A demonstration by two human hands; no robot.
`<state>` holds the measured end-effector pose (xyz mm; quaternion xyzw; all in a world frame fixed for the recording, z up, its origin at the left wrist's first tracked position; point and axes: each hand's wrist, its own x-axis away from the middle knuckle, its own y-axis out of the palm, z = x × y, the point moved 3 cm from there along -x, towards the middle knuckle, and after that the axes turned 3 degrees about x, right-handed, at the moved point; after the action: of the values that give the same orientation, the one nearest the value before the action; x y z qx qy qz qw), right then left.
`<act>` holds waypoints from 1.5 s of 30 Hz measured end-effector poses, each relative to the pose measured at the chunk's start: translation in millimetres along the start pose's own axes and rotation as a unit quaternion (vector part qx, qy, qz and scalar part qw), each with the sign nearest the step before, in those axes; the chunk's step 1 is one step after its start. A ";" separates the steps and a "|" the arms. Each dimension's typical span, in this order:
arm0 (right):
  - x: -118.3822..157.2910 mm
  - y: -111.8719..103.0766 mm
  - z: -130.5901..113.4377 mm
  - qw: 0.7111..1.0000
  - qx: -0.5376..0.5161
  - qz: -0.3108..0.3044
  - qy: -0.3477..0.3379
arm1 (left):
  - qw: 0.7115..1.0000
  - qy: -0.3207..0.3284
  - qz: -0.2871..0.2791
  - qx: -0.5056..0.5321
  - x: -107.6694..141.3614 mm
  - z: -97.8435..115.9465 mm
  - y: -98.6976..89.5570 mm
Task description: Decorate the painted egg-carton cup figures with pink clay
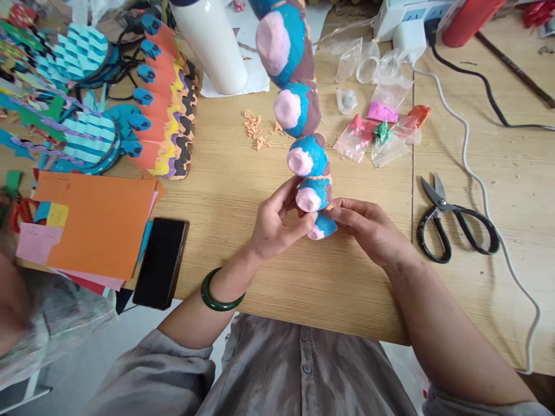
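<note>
A long bumpy strip (307,159), like a cut piece of egg carton, rises from my hands toward the top of the view. Its rounded bumps are coated blue, with pale pink domes on the left and brown along the right side. Orange shows at its right edge. My left hand (280,222) grips the near end, thumb on the front and fingers partly hidden behind. At the right edge of the same end, my right hand (368,225) pinches with thumb and forefinger. Orange crumbs (255,130) lie on the table beyond the strip.
Black-handled scissors (446,214) and a white cable (472,167) lie at right. Small bags of coloured clay (381,130) sit behind. A white bottle (214,49), a phone (160,263), orange paper (99,222) and painted bumpy strips (162,110) stand or lie at left.
</note>
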<state>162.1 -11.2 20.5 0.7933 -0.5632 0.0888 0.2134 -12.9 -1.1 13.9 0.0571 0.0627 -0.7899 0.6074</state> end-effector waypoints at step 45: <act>-1.7 -1.8 3.0 0.995 -0.096 0.002 0.037 | 0.997 -0.018 0.015 0.069 -3.2 4.9 1.5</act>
<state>162.9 -10.5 16.8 0.7640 -0.5629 0.0640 0.3090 -10.7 0.8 19.3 0.0850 -0.0037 -0.7843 0.6145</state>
